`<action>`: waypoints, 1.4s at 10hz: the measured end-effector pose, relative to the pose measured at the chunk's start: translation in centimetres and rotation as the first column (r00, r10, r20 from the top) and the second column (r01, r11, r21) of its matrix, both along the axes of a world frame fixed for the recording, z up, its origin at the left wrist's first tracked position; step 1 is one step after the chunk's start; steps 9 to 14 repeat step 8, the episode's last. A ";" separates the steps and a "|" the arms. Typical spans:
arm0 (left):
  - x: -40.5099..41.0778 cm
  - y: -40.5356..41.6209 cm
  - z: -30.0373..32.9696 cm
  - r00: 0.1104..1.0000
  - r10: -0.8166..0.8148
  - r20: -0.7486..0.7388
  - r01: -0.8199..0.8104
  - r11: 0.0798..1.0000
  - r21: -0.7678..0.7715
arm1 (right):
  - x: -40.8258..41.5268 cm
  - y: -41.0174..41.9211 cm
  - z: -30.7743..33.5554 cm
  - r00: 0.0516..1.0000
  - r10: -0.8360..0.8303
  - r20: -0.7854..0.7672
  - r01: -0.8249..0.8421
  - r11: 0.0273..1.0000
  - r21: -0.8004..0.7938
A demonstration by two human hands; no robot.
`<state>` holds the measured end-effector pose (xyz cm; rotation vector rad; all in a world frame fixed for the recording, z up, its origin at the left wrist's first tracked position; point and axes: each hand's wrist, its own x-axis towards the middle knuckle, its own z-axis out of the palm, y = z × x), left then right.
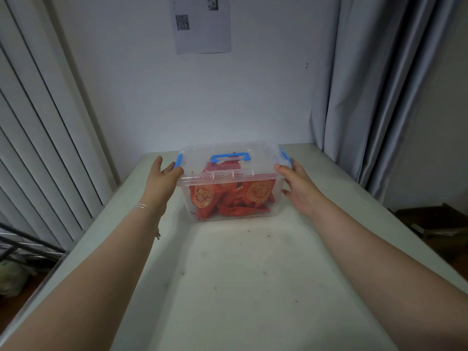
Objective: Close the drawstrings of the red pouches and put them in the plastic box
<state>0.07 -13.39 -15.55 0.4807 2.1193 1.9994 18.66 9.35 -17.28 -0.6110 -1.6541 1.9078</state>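
A clear plastic box (277,196) stands at the far middle of the white table, its clear lid (228,148) on top with a blue handle (230,157). Several red pouches (233,198) with gold round patterns lie inside, seen through the wall. My left hand (163,174) touches the box's left end, thumb by the blue left latch (179,160). On the right end rests my right hand (298,186), fingers at the blue right latch (285,155). Both hands have their fingers spread against the box, one on each side.
The white table (240,274) reaches from the box toward me, with small red specks near the box. A wall with a taped paper sheet (202,24) is behind. Curtains (379,84) hang at right, vertical blinds (38,122) at left. A cardboard box (435,226) sits on the floor at right.
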 end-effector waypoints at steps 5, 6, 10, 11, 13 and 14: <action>0.2 0.6 -0.1 1.000 -0.012 -0.026 0.012 1.000 0.008 | 0.5 -0.1 1.5 0.969 -0.163 0.184 0.072 0.905 0.418; 1.3 0.5 -1.4 1.000 -0.007 -0.024 0.009 0.997 0.083 | 1.4 -1.8 2.8 0.929 -0.354 0.111 0.219 0.765 0.606; 2.1 -0.4 -5.4 0.991 0.101 0.087 -0.099 0.995 -0.029 | 7.8 -9.6 11.3 0.791 -0.097 -0.604 0.477 0.715 0.510; 2.1 -0.4 -5.4 0.991 0.101 0.087 -0.099 0.995 -0.029 | 7.8 -9.6 11.3 0.791 -0.097 -0.604 0.477 0.715 0.510; 2.1 -0.4 -5.4 0.991 0.101 0.087 -0.099 0.995 -0.029 | 7.8 -9.6 11.3 0.791 -0.097 -0.604 0.477 0.715 0.510; 2.1 -0.4 -5.4 0.991 0.101 0.087 -0.099 0.995 -0.029 | 7.8 -9.6 11.3 0.791 -0.097 -0.604 0.477 0.715 0.510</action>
